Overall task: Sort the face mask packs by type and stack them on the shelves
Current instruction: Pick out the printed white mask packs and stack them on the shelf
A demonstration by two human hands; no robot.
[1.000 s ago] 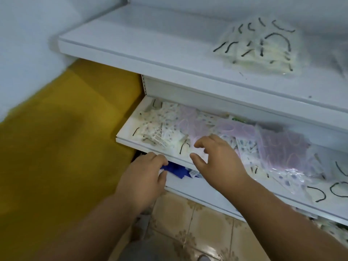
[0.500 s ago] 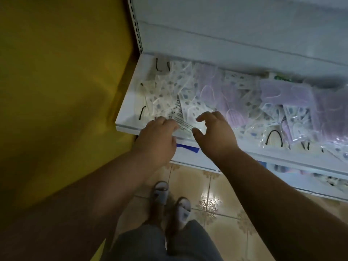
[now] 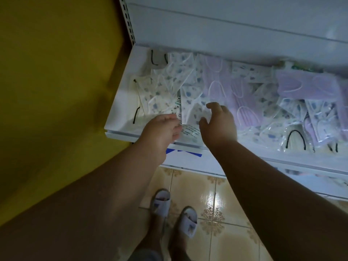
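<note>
- Left hand [image 3: 160,129] at shelf [image 3: 120,102] front edge, fingers curled onto a printed mask pack [image 3: 190,131]; actual pinch hard to tell.
- Right hand [image 3: 219,124] hovers over the patterned packs [image 3: 190,102], grip spread wide, holding nothing.
- Purple packs [image 3: 243,102] piled right of it, mixed with patterned ones.
- Slippers [image 3: 173,213] on tiled floor [image 3: 222,187] below.

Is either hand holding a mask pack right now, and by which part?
Left hand rests on a printed pack at the shelf's front edge; a grip cannot be told. Right hand hovers open, holding nothing.
</note>
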